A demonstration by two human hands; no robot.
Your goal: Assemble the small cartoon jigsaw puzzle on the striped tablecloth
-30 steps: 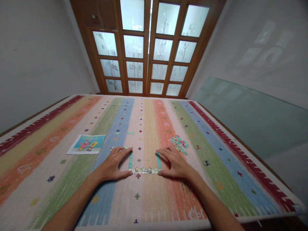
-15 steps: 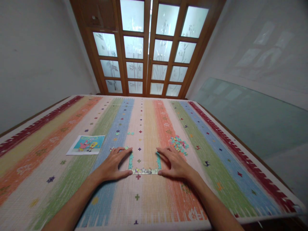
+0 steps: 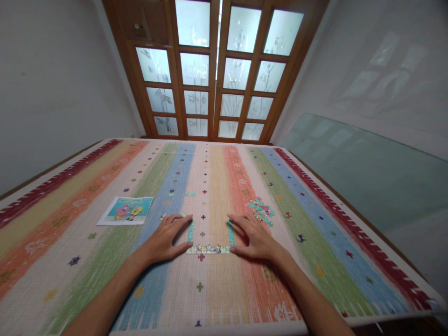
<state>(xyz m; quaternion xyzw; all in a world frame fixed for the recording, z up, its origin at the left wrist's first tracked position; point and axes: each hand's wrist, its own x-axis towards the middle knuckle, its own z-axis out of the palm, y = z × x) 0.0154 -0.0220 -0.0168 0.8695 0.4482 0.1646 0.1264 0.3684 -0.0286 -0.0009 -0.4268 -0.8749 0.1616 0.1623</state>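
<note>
A partly joined jigsaw puzzle border (image 3: 210, 250) lies flat on the cloth, with a bottom row and two short turquoise sides forming a U. My left hand (image 3: 164, 240) rests at its left side, thumb at the lower left corner and fingertips near the top of that side. Mirroring it on the right, my right hand (image 3: 257, 239) has its thumb at the lower right corner and its index fingertip at the upper end of the right side. Thumb and fingers are apart on both hands. A heap of loose puzzle pieces (image 3: 261, 211) lies just beyond my right hand.
A reference picture (image 3: 129, 211) with two cartoon figures lies to the left. Several stray pieces (image 3: 190, 193) sit beyond the border. The striped tablecloth (image 3: 224, 289) covers the large table; glazed wooden doors (image 3: 215, 84) stand behind it.
My left thumb has shifted slightly upward, showing more of the border's lower left corner. My right hand, the heap and the picture have not visibly moved.
</note>
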